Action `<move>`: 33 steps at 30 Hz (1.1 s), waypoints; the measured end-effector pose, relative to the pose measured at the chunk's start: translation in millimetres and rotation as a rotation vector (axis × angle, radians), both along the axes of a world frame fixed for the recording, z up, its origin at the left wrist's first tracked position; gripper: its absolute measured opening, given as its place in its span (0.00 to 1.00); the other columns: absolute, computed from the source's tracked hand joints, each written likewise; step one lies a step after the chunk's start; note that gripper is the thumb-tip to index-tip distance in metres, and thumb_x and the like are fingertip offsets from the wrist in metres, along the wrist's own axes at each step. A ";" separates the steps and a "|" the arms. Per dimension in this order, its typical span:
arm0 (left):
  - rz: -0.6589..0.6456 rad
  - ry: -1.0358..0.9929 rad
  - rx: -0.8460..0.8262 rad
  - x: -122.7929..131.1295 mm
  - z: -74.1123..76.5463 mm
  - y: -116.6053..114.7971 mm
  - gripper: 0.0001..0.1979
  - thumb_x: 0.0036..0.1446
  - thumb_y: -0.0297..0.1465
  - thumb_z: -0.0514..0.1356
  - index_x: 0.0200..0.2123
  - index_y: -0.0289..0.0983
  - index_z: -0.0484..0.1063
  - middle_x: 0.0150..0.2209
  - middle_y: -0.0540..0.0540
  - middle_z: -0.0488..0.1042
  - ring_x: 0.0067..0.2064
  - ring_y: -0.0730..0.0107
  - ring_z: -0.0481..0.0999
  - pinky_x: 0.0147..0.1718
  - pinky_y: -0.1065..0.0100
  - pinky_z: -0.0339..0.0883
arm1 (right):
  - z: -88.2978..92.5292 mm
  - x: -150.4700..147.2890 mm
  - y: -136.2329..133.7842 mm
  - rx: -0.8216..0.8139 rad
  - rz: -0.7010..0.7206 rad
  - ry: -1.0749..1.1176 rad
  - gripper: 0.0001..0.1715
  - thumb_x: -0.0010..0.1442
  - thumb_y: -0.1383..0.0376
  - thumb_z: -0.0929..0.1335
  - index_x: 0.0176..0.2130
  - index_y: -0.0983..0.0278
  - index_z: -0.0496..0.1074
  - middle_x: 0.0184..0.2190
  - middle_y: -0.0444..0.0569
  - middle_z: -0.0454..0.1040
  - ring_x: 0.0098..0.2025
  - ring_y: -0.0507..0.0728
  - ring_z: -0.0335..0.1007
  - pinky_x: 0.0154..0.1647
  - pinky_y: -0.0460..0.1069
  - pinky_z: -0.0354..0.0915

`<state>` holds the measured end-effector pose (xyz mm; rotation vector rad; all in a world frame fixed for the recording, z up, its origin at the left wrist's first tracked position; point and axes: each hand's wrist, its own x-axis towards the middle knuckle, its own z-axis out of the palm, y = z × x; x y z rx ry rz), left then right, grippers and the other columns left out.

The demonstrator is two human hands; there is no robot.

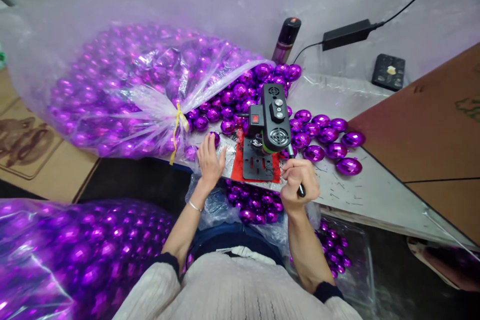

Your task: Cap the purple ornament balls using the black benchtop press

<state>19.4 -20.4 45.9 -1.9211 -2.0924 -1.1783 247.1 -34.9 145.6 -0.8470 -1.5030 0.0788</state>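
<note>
My right hand (pixel 300 180) is wrapped round the black-tipped lever handle (pixel 301 190) of a small black bench press machine (pixel 276 115). The machine has a red switch, round vents and a slotted base plate (pixel 258 162) on a red sheet (pixel 238 165). No ball shows on the bare part of that plate. To its left, my left hand (pixel 210 161) reaches over the table with the thumb apart from the fingers. Its fingertips are at a shiny purple faceted ball (pixel 215 138), partly covered by them; a firm grip is not visible. Several more such balls (pixel 240 92) lie piled behind the machine.
A large clear bag of purple balls (pixel 123 95), with a yellow tie (pixel 175 135), lies at the left. Loose balls (pixel 328 135) spread right of the machine. Behind stand a spray can (pixel 286 40) and a power adapter (pixel 347 35). A cardboard box (pixel 431 125) borders the right side.
</note>
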 end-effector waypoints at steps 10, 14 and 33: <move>-0.163 -0.596 -0.282 -14.1 22.3 34.0 0.35 0.54 0.38 0.70 0.63 0.38 0.66 0.61 0.35 0.71 0.60 0.48 0.74 0.60 0.49 0.69 | 3.2 1.0 -1.2 -0.016 0.018 -0.017 0.17 0.69 0.69 0.63 0.27 0.61 0.66 0.26 0.44 0.71 0.30 0.52 0.69 0.29 0.49 0.62; -0.308 -1.262 -0.388 11.8 19.6 20.3 0.33 0.54 0.49 0.69 0.58 0.39 0.69 0.51 0.41 0.79 0.49 0.60 0.81 0.47 0.61 0.77 | 16.5 -1.9 0.1 -0.019 -0.010 0.005 0.18 0.69 0.70 0.62 0.26 0.61 0.64 0.23 0.42 0.69 0.29 0.52 0.69 0.30 0.50 0.60; -0.516 -0.354 -0.291 61.8 14.3 13.0 0.31 0.58 0.46 0.69 0.60 0.37 0.70 0.56 0.37 0.77 0.57 0.52 0.77 0.57 0.53 0.71 | 24.0 -1.0 -0.4 -0.033 -0.016 -0.047 0.16 0.69 0.70 0.62 0.28 0.61 0.64 0.25 0.43 0.70 0.28 0.51 0.68 0.29 0.49 0.61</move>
